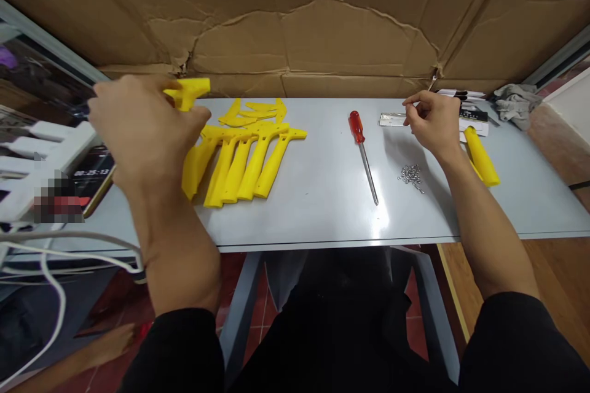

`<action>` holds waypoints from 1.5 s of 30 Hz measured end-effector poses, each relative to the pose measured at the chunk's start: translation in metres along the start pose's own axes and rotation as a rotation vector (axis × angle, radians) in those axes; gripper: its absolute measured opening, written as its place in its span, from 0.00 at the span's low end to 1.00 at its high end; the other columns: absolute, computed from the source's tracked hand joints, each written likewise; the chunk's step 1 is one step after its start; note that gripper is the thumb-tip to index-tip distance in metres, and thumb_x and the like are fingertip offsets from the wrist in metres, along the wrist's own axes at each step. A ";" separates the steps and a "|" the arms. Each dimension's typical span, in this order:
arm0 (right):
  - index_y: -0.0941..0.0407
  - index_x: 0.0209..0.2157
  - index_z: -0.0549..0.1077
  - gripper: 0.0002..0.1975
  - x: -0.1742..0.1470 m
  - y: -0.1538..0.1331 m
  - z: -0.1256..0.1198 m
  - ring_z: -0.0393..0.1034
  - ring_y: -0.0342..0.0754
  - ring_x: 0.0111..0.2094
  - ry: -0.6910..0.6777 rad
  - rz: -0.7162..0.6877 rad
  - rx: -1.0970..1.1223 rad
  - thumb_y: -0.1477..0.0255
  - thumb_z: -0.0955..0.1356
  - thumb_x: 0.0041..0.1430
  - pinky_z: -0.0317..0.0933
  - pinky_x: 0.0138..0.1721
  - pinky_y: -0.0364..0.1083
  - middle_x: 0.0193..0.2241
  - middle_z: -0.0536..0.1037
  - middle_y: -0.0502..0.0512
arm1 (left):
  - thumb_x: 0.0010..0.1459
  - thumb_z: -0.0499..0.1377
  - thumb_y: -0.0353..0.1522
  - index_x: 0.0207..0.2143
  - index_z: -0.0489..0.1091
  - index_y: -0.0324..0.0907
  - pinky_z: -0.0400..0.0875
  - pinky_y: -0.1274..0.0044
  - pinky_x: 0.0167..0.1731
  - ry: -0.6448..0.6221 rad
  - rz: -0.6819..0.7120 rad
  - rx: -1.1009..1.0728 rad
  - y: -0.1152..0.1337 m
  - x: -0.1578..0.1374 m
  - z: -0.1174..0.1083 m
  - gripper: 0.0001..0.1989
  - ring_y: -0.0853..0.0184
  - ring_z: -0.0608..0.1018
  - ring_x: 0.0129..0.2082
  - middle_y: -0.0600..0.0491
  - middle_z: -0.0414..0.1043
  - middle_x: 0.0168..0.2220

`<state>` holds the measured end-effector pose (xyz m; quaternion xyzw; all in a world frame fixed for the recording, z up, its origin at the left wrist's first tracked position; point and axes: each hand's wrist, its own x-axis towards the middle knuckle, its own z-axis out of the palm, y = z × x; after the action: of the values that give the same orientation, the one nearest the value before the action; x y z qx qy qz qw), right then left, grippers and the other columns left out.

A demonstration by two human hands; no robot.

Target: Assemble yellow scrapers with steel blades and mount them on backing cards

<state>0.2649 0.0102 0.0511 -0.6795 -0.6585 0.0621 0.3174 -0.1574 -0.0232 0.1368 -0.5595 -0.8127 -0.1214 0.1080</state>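
Note:
My left hand (pixel 147 129) is raised over the left end of the table, its fingers closed around a yellow plastic handle (pixel 196 89), whose T-shaped end sticks out. Just beyond that hand lies a row of yellow handles (pixel 246 166), with thin curved yellow pieces (pixel 253 112) behind them. My right hand (pixel 433 120) hovers at the right with thumb and forefinger pinched together; what is between them, if anything, cannot be made out. Beside its fingertips is a shiny flat strip (pixel 391 119). Small metal screws (pixel 410 174) are heaped below this hand.
A red-handled screwdriver (pixel 364 153) lies mid-table. To the right are another yellow handle (pixel 482 156), a black-and-white packet (pixel 474 123) and a grey cloth (pixel 519 104). Cardboard (pixel 295 31) walls the back. A phone (pixel 94 175) and white cables (pixel 59 282) are at left.

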 end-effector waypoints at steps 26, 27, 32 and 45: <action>0.52 0.60 0.81 0.22 0.011 0.030 0.010 0.65 0.54 0.58 -0.237 -0.027 -0.338 0.69 0.69 0.67 0.62 0.60 0.54 0.50 0.78 0.64 | 0.72 0.55 0.39 0.40 0.83 0.41 0.68 0.70 0.40 -0.296 0.735 -0.603 0.101 -0.089 0.083 0.18 0.64 0.74 0.32 0.49 0.77 0.33; 0.52 0.60 0.81 0.22 0.012 0.030 0.010 0.65 0.54 0.58 -0.241 -0.035 -0.333 0.70 0.69 0.67 0.62 0.59 0.53 0.49 0.79 0.63 | 0.72 0.54 0.38 0.45 0.83 0.41 0.69 0.69 0.42 -0.266 0.726 -0.603 0.100 -0.087 0.085 0.18 0.64 0.75 0.34 0.48 0.78 0.36; 0.51 0.60 0.80 0.20 0.016 0.031 0.008 0.67 0.50 0.53 -0.309 -0.065 -0.283 0.71 0.67 0.69 0.61 0.57 0.50 0.49 0.81 0.56 | 0.73 0.55 0.40 0.57 0.79 0.42 0.70 0.63 0.58 -0.201 0.754 -0.502 0.097 -0.077 0.093 0.20 0.53 0.75 0.56 0.43 0.78 0.53; 0.60 0.42 0.83 0.09 0.017 0.030 -0.003 0.60 0.36 0.36 -0.312 -0.063 -0.106 0.75 0.73 0.59 0.54 0.48 0.46 0.39 0.79 0.58 | 0.60 0.70 0.45 0.59 0.77 0.44 0.69 0.61 0.61 -0.536 0.760 -0.611 0.095 -0.066 0.094 0.28 0.52 0.74 0.55 0.47 0.79 0.50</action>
<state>0.2940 0.0266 0.0441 -0.6565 -0.7231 0.1218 0.1767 -0.0492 -0.0190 0.0350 -0.8304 -0.4807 -0.1576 -0.2336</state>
